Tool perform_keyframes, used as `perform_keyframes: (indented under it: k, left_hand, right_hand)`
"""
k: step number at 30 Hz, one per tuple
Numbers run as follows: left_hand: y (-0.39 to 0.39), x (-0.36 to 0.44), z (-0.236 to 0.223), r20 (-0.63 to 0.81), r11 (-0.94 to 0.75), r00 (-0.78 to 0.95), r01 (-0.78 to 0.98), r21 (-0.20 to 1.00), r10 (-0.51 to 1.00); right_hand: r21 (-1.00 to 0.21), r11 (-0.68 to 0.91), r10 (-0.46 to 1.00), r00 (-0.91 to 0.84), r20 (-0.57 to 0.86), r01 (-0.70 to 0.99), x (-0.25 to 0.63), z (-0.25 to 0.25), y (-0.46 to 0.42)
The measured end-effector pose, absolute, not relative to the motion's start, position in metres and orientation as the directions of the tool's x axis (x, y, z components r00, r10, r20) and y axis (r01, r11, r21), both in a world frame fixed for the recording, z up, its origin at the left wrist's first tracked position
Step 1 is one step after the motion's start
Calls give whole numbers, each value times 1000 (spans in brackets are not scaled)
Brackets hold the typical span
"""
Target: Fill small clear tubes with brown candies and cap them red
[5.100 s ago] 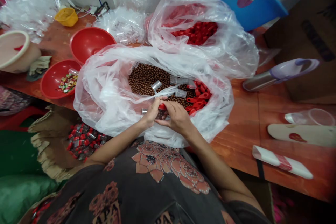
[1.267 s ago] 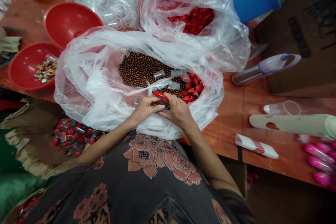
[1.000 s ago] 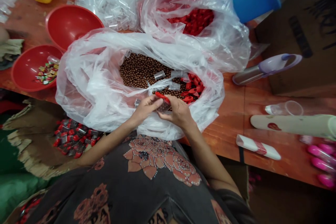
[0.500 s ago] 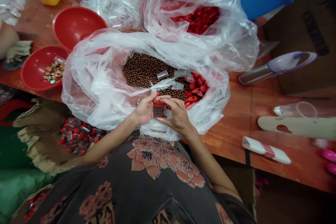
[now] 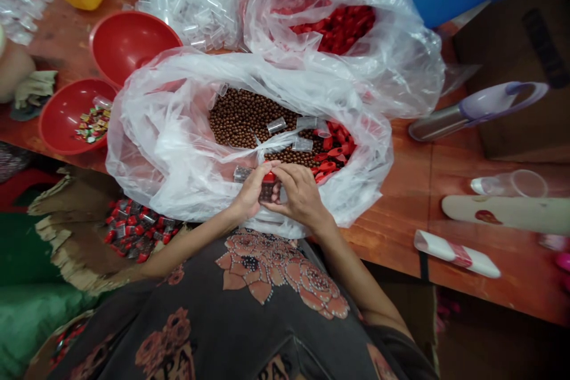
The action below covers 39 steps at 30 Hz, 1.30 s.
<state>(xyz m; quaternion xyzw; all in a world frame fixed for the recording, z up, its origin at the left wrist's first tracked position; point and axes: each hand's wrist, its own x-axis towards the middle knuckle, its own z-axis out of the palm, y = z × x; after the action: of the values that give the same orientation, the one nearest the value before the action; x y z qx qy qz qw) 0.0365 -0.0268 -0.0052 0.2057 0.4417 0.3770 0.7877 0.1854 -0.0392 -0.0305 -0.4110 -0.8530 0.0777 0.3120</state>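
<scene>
Wooden bench (image 5: 401, 202) — left hand (image 5: 253, 193) and right hand (image 5: 300, 196), narrow grip on a red-capped vial (image 5: 268, 187); probably clear plastic.

Tube (image 5: 267, 191): clear, dark contents, now upright between both hands; earlier tilted and lower.
Red cap (image 5: 269, 177): now seated at tube's top; earlier slanted across the fingers.
Left hand (image 5: 253, 193), right hand (image 5: 300, 196): now closed around tube from either side.
Pink items (image 5: 563, 261): fewer in view at right edge.
</scene>
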Motion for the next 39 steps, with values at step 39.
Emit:
perform_keyframes:
  k: [39]
  left_hand:
    - [23,-59,-20,-478,557,343,-185,810,809]
  right_hand:
    - [-892,239,969,-33,246,384,163,-44,-12]
